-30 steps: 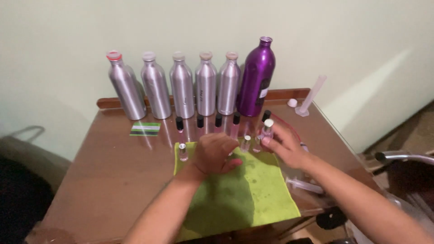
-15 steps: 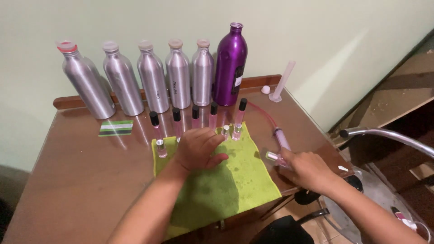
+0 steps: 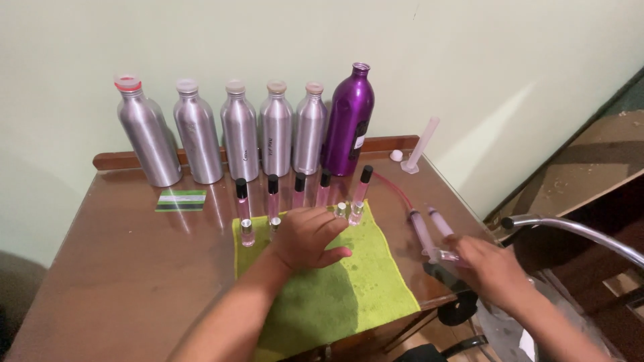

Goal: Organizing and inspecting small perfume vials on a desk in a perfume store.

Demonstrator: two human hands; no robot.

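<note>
My left hand [image 3: 308, 238] rests palm down on the back part of a lime-green cloth [image 3: 335, 295], fingers curled; whatever lies under it is hidden. Small open glass vials [image 3: 247, 231] stand on the cloth beside it, two more [image 3: 354, 213] just past the fingertips. Behind them runs a row of pink vials with black caps [image 3: 273, 191]. My right hand [image 3: 486, 265] is at the table's right edge, closed on the near end of a syringe [image 3: 422, 231]. A second syringe [image 3: 441, 222] lies next to it, with a thin red tube [image 3: 396, 191] leading back.
Several silver metal bottles [image 3: 240, 131] and a purple bottle [image 3: 349, 121] line the back rail of the brown table [image 3: 121, 268]. A clear measuring cylinder [image 3: 421, 144] and a white cap [image 3: 396, 155] stand at back right, a striped card [image 3: 180, 200] at left. A chrome chair arm [image 3: 570, 228] curves at right.
My right hand has moved from the vials at the back of the cloth to the table's right edge, bringing a syringe along. The left hand stayed on the cloth.
</note>
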